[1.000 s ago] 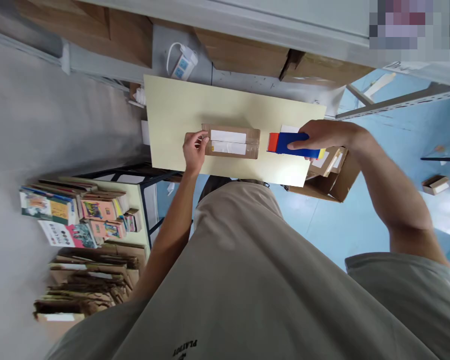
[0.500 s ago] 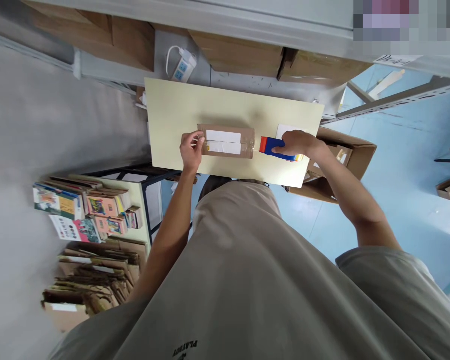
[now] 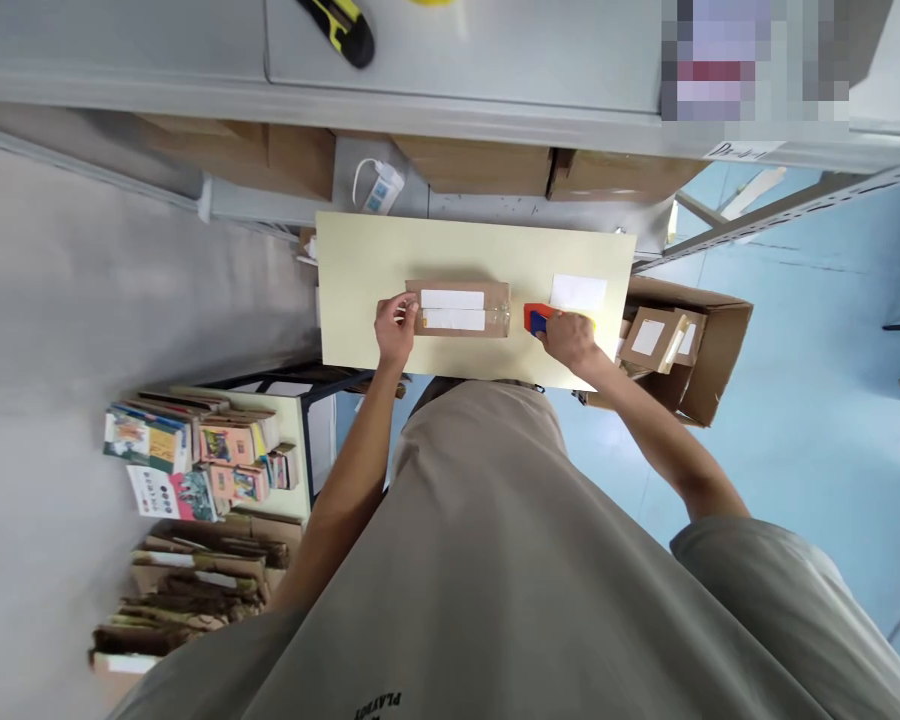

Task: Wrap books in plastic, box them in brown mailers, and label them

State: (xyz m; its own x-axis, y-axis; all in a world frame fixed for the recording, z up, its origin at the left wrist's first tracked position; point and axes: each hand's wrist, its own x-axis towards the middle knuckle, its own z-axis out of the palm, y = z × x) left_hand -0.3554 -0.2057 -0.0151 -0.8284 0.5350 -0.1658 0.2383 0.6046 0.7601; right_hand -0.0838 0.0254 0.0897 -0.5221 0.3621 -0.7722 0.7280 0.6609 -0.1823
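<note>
A flat brown cardboard box (image 3: 495, 310) with two white labels lies in the middle of a pale yellow table (image 3: 360, 270). My left hand (image 3: 394, 326) pinches the box's left end, fingers closed on its edge. My right hand (image 3: 568, 338) grips a blue, red and yellow tape dispenser (image 3: 534, 318) just right of the box's right end. A white label sheet (image 3: 578, 292) lies on the table beyond that hand.
An open carton (image 3: 720, 340) with small labelled boxes stands on the blue floor right of the table. A low shelf with books (image 3: 195, 460) and flattened cardboard (image 3: 195, 580) is at the left. A power strip (image 3: 379, 188) and a grey shelf with a utility knife (image 3: 341, 28) lie behind.
My right hand brought the tape dispenser leftward and toward me, up to the box's right end. The left hand stayed on the box's left end. The view tilted up slightly.
</note>
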